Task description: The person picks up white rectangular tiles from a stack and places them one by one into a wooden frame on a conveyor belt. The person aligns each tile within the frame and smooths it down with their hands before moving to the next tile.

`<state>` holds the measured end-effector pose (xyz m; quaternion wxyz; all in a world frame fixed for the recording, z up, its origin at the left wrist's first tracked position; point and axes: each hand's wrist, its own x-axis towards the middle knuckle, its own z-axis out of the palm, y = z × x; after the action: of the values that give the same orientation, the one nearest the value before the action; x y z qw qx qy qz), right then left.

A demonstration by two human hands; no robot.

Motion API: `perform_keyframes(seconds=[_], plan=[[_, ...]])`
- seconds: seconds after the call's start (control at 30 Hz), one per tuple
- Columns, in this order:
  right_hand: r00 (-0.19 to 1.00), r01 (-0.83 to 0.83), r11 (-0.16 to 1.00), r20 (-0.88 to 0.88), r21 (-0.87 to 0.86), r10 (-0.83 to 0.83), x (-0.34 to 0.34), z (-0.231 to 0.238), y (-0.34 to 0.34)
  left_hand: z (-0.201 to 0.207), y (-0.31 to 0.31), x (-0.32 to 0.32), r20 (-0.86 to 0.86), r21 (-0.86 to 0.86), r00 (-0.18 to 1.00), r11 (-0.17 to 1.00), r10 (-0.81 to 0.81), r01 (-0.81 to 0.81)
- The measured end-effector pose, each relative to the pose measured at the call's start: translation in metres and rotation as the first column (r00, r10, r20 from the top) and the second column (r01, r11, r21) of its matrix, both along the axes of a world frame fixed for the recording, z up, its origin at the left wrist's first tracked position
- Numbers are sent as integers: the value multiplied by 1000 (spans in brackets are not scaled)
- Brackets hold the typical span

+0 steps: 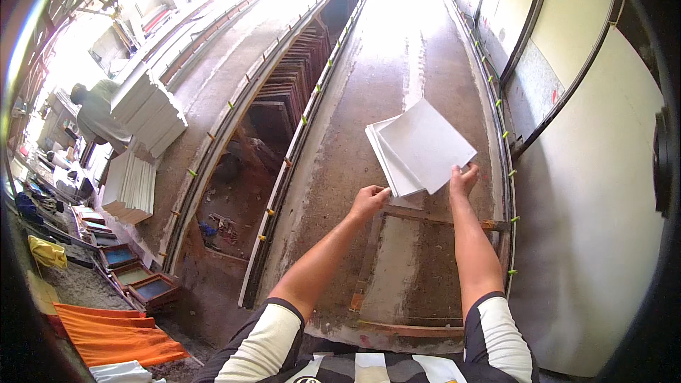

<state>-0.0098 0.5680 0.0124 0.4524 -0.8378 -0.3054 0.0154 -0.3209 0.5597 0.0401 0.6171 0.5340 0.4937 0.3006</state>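
Note:
Above the long brown table [333, 149] in front of me is a small fanned stack of white square sheets [386, 159]. My left hand [370, 201] pinches the near left corner of the lower sheets. At the right, my right hand [464, 179] grips the near right corner of the top white sheet [429, 143], fingers closed on its edge. That top sheet is turned against those below it and covers much of them. How many sheets lie underneath, I cannot tell.
Yellow-green clips [318, 88] line the table's raised rails. A parallel table [213, 71] on the left bears tall stacks of white sheets [145, 110], with a person [99, 113] beside them. Framed screens [152, 289] and orange cloth [117, 333] lie lower left. A pale wall [589, 241] stands right.

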Motion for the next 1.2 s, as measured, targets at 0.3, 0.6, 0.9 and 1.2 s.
perform_keyframes(seconds=[0.3, 0.6, 0.9, 1.2], plan=[[871, 67, 856, -449, 513, 201, -57, 104, -39, 10, -3, -26, 126, -38, 962, 971, 240, -238], [885, -381, 869, -148, 316, 442, -52, 76, -131, 74, -57, -88, 276, -92, 960, 994, -38, 66], [867, -497, 862, -28, -102, 497, -85, 95, -254, 44, -211, -70, 283, 41, 943, 980, 177, -196], [845, -523, 838, -224, -156, 485, -81, 62, -381, 18, -329, -70, 238, -187, 922, 946, 306, -265]])
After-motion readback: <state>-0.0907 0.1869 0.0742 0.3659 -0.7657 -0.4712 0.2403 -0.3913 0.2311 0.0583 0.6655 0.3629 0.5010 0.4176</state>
